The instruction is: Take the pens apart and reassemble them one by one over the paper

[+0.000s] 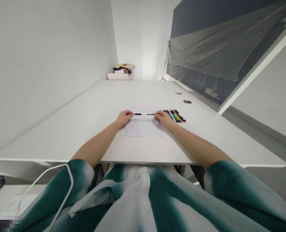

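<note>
A black and white pen (144, 114) is held level above a white sheet of paper (144, 129) on the white table. My left hand (125, 118) pinches the pen's left end between thumb and fingers. At its right end, my right hand (163, 118) pinches it the same way. Several pens and markers (175, 116), with black, blue, green, yellow and red parts, lie side by side just right of the paper, partly behind my right hand.
The white table (109, 96) has two round metal fittings, one nearer (187, 101) and one farther (178, 93). A pink box (118, 76) with cloth-like items stands at the far end. A dark panel under plastic film (205, 48) rises at the right. A white cable (70, 180) hangs at lower left.
</note>
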The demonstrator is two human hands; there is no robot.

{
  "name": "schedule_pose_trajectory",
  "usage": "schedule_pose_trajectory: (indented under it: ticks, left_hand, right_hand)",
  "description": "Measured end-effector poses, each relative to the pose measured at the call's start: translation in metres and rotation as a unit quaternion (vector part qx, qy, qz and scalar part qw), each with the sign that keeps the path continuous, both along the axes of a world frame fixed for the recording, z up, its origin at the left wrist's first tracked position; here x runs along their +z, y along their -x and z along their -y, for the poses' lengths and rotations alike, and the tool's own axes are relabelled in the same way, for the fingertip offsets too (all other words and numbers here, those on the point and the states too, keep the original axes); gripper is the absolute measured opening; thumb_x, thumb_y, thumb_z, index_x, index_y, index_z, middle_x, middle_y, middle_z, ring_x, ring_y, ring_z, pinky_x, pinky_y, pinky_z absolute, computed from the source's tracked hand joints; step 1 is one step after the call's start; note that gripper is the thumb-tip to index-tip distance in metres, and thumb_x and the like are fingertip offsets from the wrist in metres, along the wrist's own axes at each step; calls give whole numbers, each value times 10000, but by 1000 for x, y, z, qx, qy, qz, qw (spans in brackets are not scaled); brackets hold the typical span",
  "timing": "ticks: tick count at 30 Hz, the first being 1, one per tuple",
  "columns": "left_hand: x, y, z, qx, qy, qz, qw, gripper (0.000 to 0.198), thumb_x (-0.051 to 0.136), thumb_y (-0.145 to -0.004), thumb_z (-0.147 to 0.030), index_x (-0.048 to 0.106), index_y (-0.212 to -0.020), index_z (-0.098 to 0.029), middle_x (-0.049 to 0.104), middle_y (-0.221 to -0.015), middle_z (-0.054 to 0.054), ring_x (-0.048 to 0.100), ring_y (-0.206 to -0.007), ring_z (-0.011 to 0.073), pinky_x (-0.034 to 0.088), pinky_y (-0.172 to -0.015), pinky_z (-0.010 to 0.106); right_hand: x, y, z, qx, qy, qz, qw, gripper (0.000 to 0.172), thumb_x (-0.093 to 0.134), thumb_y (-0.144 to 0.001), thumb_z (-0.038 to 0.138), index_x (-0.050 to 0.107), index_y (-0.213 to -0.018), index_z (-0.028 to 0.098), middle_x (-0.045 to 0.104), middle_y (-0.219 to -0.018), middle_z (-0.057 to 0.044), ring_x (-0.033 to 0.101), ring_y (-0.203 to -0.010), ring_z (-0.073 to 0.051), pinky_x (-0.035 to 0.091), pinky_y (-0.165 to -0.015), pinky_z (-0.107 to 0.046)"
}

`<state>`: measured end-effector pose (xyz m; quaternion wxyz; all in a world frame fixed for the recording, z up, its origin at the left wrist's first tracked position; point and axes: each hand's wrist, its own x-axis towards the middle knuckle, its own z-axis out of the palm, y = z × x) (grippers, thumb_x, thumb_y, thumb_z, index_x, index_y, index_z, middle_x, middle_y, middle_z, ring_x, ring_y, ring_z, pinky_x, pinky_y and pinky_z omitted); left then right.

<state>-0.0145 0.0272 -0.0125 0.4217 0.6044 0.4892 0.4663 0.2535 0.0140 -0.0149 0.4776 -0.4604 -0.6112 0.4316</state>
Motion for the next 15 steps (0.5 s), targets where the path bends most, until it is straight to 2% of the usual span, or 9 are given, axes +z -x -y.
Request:
schedule_pose_trajectory:
  ticks: [15]
  left_hand:
    - [-2, -1, -2, -10, -9, -3, 1000, 150, 692, -678, -298, 644, -739, -170, 578, -673, -1, 470, -636, 123, 362, -643, 286]
  right_hand:
    - [0, 0, 0, 2, -9, 6, 1000, 239, 704, -741, 414, 582, -739, 208, 625, -630, -2, 547, -633, -144, 466, -700, -298]
